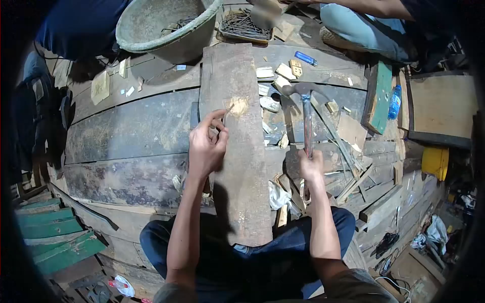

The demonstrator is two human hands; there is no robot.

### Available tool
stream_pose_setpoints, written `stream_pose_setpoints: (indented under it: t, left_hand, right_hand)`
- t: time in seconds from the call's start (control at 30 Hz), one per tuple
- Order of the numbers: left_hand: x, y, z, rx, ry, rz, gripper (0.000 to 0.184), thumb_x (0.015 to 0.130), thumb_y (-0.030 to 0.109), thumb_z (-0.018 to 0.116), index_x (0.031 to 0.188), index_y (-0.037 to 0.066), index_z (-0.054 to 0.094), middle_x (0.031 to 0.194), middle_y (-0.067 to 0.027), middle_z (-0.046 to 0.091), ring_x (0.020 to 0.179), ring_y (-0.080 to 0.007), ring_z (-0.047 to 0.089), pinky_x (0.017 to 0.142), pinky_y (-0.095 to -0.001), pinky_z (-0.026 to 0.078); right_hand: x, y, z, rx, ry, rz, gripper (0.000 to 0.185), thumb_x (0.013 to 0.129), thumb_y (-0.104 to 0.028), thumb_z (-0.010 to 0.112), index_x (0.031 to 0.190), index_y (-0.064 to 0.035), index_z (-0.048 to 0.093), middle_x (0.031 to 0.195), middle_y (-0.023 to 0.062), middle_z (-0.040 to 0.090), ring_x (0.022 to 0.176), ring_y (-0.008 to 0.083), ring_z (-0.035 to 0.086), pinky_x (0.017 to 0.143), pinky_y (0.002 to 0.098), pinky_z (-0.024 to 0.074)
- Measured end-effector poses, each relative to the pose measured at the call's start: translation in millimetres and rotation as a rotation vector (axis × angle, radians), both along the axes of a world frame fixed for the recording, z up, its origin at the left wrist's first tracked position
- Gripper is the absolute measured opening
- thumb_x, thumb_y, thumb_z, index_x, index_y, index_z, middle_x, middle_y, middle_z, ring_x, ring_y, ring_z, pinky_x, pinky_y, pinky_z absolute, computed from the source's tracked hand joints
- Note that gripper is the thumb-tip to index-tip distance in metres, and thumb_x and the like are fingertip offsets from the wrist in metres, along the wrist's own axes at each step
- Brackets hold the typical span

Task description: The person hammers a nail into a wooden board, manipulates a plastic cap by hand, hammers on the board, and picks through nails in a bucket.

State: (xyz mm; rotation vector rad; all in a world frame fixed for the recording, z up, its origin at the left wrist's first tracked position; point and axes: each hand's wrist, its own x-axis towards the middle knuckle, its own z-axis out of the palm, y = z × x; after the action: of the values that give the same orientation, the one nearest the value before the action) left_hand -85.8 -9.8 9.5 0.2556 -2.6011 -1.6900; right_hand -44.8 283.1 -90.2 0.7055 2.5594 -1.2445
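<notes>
My right hand point(311, 165) is wrapped around the handle of a claw hammer point(307, 118), whose head points up and away from me. The hammer is held to the right of a long wooden plank point(242, 166) that lies lengthwise in front of me. Over the plank, my left hand point(208, 144) pinches a small thin nail point(230, 108) between its fingertips. Right by the nail is a pale, chipped patch point(239, 106) on the plank's surface. The nail is small here, and whether its tip touches the wood I cannot tell.
A tray of nails point(246, 24) and a large grey basin point(166, 30) stand at the back. Wood scraps point(283, 73), a blue lighter point(305, 58) and metal strips point(338, 136) lie rightward. Another person's leg point(353, 30) is at the upper right, near a green-edged board point(378, 98).
</notes>
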Motion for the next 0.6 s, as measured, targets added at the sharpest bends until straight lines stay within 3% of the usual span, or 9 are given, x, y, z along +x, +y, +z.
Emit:
stream_pose_setpoints:
  t: [0.1,0.23,0.27,0.4,0.5,0.53,0.6]
  left_hand:
    - [0.7,-4.6,-8.9,0.039,-0.053,-0.003,0.029,0.085,-0.001,0.057,0.111,0.008,0.065,0.078,0.0055,0.054,0.058,-0.0009,0.037,0.051,-0.0196,0.030]
    - [-0.2,-5.6,-9.7,0.279,-0.145,0.079,0.019,0.087,0.000,0.052,0.101,0.003,0.065,0.081,0.0051,0.053,0.062,-0.0006,0.038,0.054,-0.0171,0.031]
    - [-1.6,-8.2,-15.1,0.239,-0.110,0.084,0.017,0.087,0.001,0.053,0.100,0.001,0.064,0.072,-0.0010,0.056,0.058,-0.0045,0.046,0.051,-0.0225,0.035]
    - [-2.3,-7.9,-23.8,0.166,0.008,0.099,0.020,0.091,0.010,0.046,0.091,0.000,0.063,0.060,-0.0019,0.049,0.055,-0.0080,0.044,0.050,-0.0287,0.035]
    - [-2.5,-8.0,-9.0,0.072,-0.070,0.129,0.024,0.096,0.020,0.052,0.089,-0.001,0.062,0.058,-0.0029,0.047,0.054,-0.0081,0.041,0.049,-0.0287,0.033]
    - [-3.2,-9.8,-14.5,0.077,-0.040,0.121,0.032,0.098,0.026,0.053,0.086,-0.002,0.061,0.058,-0.0030,0.046,0.054,-0.0082,0.040,0.049,-0.0293,0.032]
    - [-3.2,-8.3,-16.8,0.089,0.034,0.137,0.033,0.099,0.027,0.053,0.084,-0.002,0.059,0.057,-0.0022,0.043,0.055,-0.0074,0.037,0.048,-0.0295,0.030]
  right_hand:
    - [0.4,-11.3,13.7,0.058,-0.029,0.011,0.030,0.080,-0.024,0.065,0.069,0.0045,0.062,0.055,0.0182,0.056,0.053,0.0231,0.058,0.057,0.0421,0.0451]
    - [-2.5,-17.6,28.8,0.127,-0.093,0.084,0.026,0.079,-0.023,0.064,0.072,0.0017,0.065,0.058,0.0203,0.059,0.057,0.0282,0.064,0.059,0.0422,0.0467]
    - [-4.0,-18.4,32.7,0.149,-0.118,0.102,0.025,0.079,-0.023,0.064,0.073,0.0015,0.065,0.059,0.0208,0.060,0.059,0.0310,0.065,0.059,0.0422,0.0471]
    - [-4.2,-20.5,36.9,0.159,-0.075,0.104,0.026,0.078,-0.023,0.065,0.070,0.0021,0.064,0.058,0.0218,0.059,0.059,0.0308,0.066,0.058,0.0430,0.0481]
    - [1.3,-12.6,13.1,0.186,-0.035,0.093,0.031,0.078,-0.021,0.065,0.063,0.0053,0.056,0.051,0.0180,0.051,0.050,0.0220,0.057,0.054,0.0421,0.0439]
    - [-3.4,-18.7,31.8,0.120,-0.070,0.075,0.031,0.078,-0.022,0.064,0.065,0.0054,0.058,0.052,0.0188,0.053,0.053,0.0228,0.060,0.055,0.0421,0.0450]
    - [-2.4,-17.9,29.4,0.156,-0.068,0.090,0.030,0.078,-0.022,0.065,0.068,0.0055,0.061,0.056,0.0214,0.056,0.057,0.0275,0.064,0.058,0.0437,0.0465]
